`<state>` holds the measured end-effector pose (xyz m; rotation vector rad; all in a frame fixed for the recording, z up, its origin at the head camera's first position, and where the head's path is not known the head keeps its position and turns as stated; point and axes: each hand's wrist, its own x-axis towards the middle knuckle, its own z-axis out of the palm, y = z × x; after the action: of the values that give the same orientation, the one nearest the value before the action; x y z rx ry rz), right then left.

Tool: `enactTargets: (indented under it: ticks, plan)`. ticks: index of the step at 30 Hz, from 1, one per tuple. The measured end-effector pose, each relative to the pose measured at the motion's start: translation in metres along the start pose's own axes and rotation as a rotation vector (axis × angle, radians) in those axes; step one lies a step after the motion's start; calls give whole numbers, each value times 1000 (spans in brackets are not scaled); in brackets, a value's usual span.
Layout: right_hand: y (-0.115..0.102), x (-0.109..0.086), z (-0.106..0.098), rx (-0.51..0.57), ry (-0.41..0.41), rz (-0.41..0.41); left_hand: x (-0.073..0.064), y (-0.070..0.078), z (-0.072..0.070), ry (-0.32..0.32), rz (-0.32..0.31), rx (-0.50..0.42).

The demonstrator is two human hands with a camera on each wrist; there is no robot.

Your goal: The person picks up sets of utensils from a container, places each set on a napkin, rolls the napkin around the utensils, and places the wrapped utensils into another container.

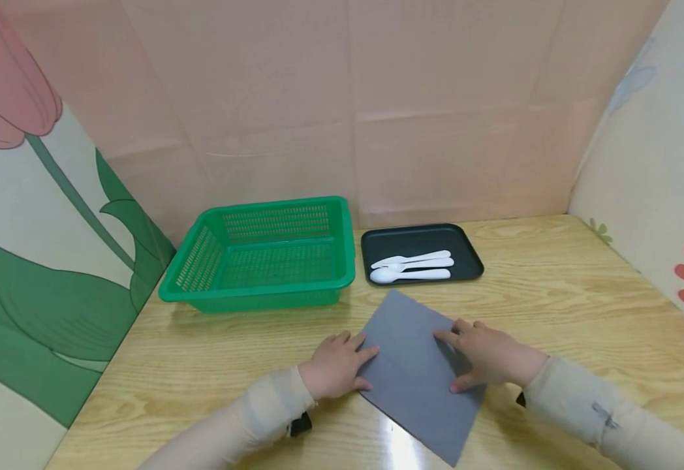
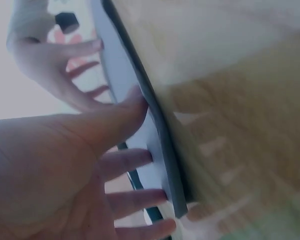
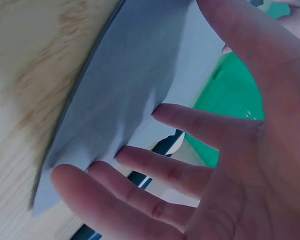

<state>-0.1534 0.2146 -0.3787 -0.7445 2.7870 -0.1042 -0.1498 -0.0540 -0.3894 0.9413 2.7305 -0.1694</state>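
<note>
A flat grey rectangular sheet (image 1: pixel 409 365) lies at an angle on the table, a corner pointing toward the tray. Its edge looks thick, as if layered, in the left wrist view. At its left edge, my left hand (image 1: pixel 336 365) rests with spread fingers, the thumb (image 2: pixel 132 102) right at the rim. My right hand (image 1: pixel 485 356) touches the right part of the sheet with spread fingertips. In the right wrist view, its fairly straight fingers (image 3: pixel 190 125) reach onto the grey surface, the palm raised off it.
A green plastic basket (image 1: pixel 260 297) stands at the back left. Beside it sits a black tray (image 1: pixel 465 261) with a white plastic knife (image 1: pixel 430 255), a white spoon (image 1: pixel 418 275) and another white utensil between them. Patterned walls bound the wooden table (image 1: pixel 553 281).
</note>
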Motion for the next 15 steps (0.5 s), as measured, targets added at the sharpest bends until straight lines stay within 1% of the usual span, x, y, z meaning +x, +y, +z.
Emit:
enactTargets:
  ticks: [3,8,15]
  plan:
    - [-1,-1,-1,-2,-11,14,4,-5,1,-1,24,-18]
    - [-1,-3,0,-20,19,-7,7,-13,-2,-2,64,-40]
    - [0,-3,-1,-18,51,-39,8,-15,-5,-28,76,-98]
